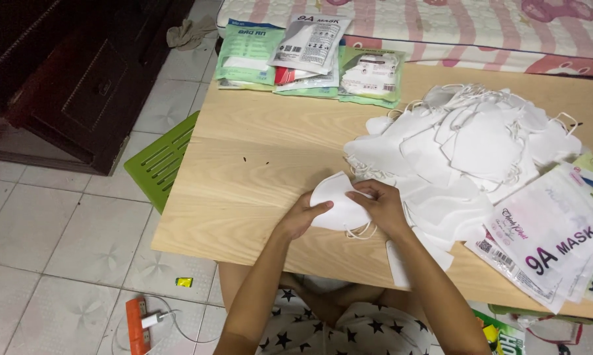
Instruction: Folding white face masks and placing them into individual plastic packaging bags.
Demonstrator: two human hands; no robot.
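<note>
Over on the left, sealed green and white mask packets (309, 56) are stacked at the table's (257, 190) far edge, contents hidden, so a few are judged already filled. At centre, a folded white mask (336, 207) is pinched above the near edge, the left hand (301, 217) curled on its left side, the right hand (383, 209) closed over its right. To the right, a big loose pile of white masks (467, 144) is left, beside flat empty-looking pouches (553, 236) — most is judged undone.

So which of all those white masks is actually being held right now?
The folded white mask at the table's near edge, gripped between left hand and right hand; the others lie in the pile.
</note>
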